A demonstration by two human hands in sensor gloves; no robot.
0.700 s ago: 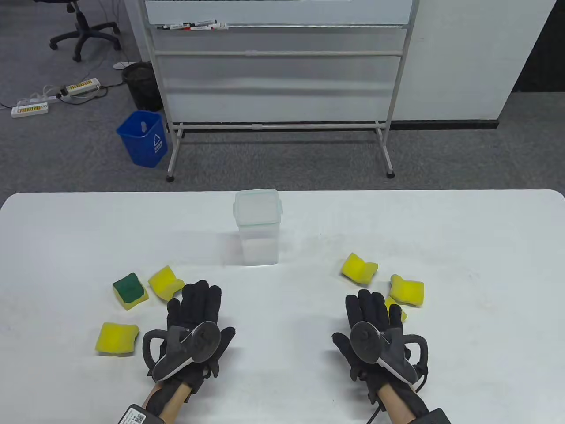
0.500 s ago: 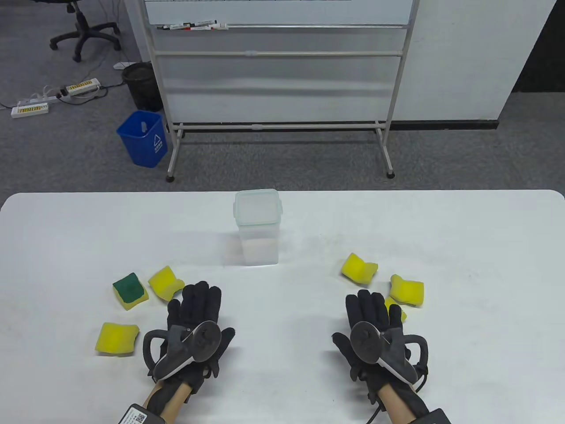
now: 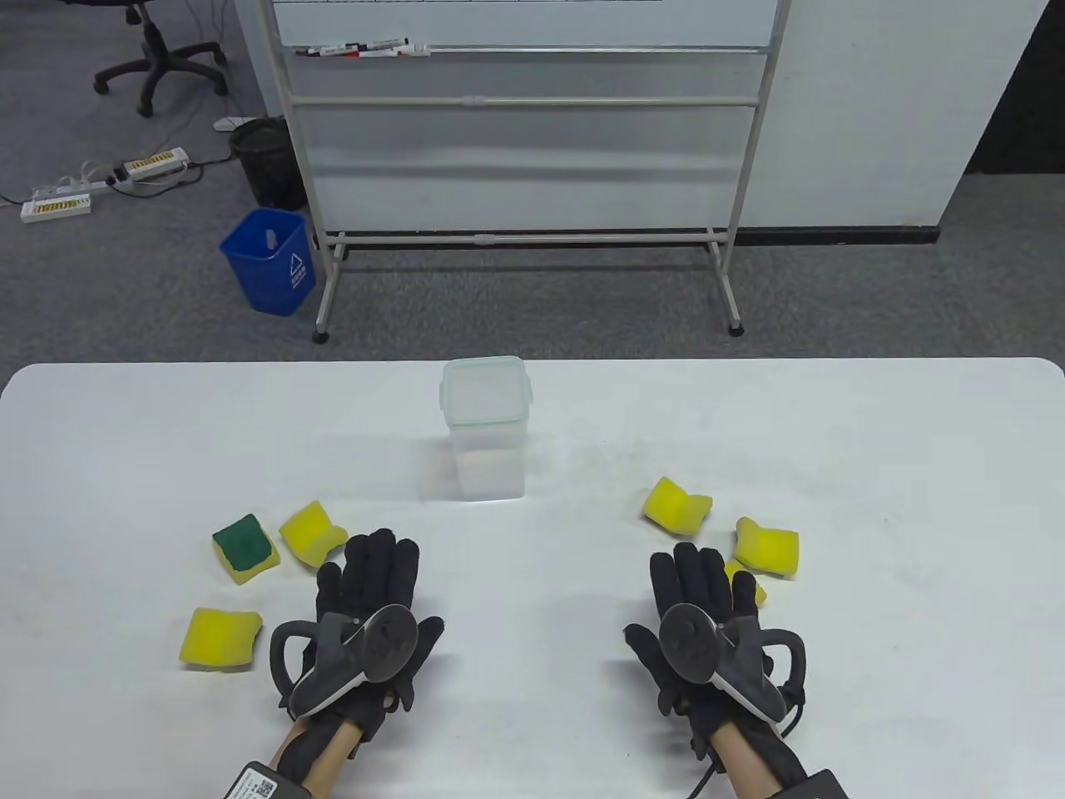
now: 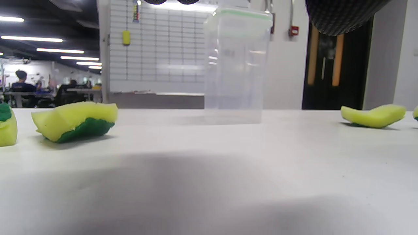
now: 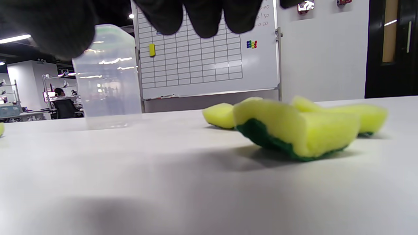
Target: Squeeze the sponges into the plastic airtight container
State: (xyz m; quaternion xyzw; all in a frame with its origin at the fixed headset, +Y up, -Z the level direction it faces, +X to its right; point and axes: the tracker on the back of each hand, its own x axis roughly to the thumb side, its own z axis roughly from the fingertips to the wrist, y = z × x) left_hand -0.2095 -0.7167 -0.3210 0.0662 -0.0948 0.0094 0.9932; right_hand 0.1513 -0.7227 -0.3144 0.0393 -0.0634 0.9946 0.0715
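Note:
A clear plastic container [image 3: 485, 433] with its lid on stands upright at the table's middle; it also shows in the left wrist view [image 4: 236, 65] and the right wrist view [image 5: 106, 88]. Three sponges lie on the left: one green side up [image 3: 244, 548], two yellow [image 3: 311, 533] [image 3: 220, 638]. Three yellow sponges lie on the right [image 3: 678, 505] [image 3: 767, 547] [image 3: 753, 587]. My left hand [image 3: 370, 583] lies flat and empty on the table beside the nearest left sponge. My right hand [image 3: 699, 583] lies flat and empty, its outer fingers partly hiding the nearest sponge [image 5: 294, 130].
The white table [image 3: 549, 732] ends in a far edge just behind the container. Beyond it stand a whiteboard frame [image 3: 524, 241] and a blue bin [image 3: 270, 260] on the floor.

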